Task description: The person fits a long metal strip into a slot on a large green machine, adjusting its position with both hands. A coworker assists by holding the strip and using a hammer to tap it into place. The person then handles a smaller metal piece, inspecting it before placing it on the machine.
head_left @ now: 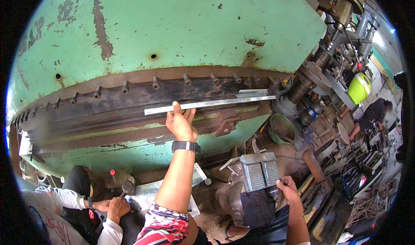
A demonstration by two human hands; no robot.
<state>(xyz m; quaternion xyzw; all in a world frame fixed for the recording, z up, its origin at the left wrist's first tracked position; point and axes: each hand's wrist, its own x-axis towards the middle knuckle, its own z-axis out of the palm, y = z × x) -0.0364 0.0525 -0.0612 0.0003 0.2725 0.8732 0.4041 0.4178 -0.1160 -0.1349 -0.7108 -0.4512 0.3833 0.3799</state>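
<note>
Our hands are well apart, each at a piece of bright metal. With the left hand (180, 126), above a dark wristwatch (186, 147), we hold a long, narrow sheet-metal strip (233, 102), the thumb laid across its face and the other fingers curled at its lower edge. We have it nearer its left end, and it runs lengthwise in front of the dark bolted clamp bar (168, 84) of a large green press brake (194, 29) (its paint worn through in patches). Just behind the strip's right part shows a shorter metal piece (248, 92).

Lower down, our right hand (288, 189) is at the right edge of a stack of ribbed grey metal pieces (260, 176); we cannot tell whether it grips them or merely rests there. That stack sits above a black block-like support (258, 204). Beyond it, near the machine's right end, stands a green tub (272, 135). To our left, a co-worker in white sleeves (56, 196) sits close to a red-capped bottle (122, 178).
</note>
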